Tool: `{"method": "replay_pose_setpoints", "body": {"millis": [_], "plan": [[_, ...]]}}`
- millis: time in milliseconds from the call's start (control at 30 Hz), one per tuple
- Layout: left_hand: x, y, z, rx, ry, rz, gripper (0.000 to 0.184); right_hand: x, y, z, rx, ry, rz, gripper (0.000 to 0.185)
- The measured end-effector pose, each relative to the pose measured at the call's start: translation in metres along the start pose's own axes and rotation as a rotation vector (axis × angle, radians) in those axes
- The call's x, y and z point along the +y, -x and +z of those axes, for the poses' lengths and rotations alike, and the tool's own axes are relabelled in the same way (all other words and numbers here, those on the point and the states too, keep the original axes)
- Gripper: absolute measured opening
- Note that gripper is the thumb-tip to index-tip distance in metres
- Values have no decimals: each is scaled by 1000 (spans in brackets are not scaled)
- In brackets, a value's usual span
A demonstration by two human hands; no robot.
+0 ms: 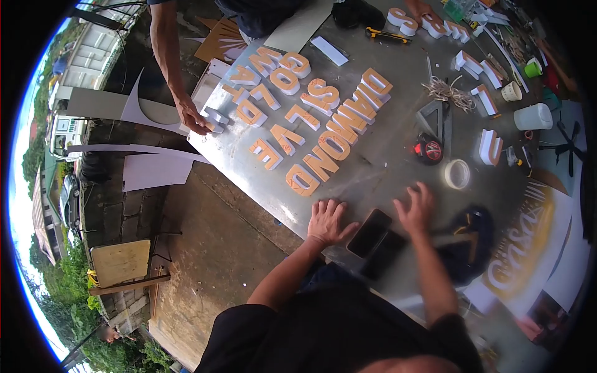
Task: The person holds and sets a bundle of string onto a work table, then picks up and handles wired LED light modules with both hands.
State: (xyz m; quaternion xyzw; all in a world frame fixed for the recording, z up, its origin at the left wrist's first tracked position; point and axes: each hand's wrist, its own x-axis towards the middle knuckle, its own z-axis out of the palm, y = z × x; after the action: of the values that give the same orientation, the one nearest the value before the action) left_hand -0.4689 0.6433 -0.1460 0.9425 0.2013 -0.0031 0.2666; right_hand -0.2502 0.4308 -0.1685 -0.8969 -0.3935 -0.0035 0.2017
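Observation:
My left hand lies flat on the metal table near its front edge, fingers spread and holding nothing. To its right is a dark phone. My right hand rests beyond the phone's right side, its fingers apart and nothing in them. Ahead of my hands, block letters with tan faces and white sides stand in rows; one row reads DIAMOND. The letter D at its near end is closest to my left hand. A roll of tape sits beyond my right hand.
Across the table, a co-worker's hand touches a small letter at the left edge, and another hand is by letters at the top. A tape measure, a triangular square, twine, a white cup and printed sheets lie rightward.

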Motion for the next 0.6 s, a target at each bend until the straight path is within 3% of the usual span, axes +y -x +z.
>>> {"method": "replay_pose_setpoints", "body": {"millis": [600], "plan": [[-4, -1, 0, 28, -3, 36, 67, 1, -2, 2, 8, 32, -29, 53]]}}
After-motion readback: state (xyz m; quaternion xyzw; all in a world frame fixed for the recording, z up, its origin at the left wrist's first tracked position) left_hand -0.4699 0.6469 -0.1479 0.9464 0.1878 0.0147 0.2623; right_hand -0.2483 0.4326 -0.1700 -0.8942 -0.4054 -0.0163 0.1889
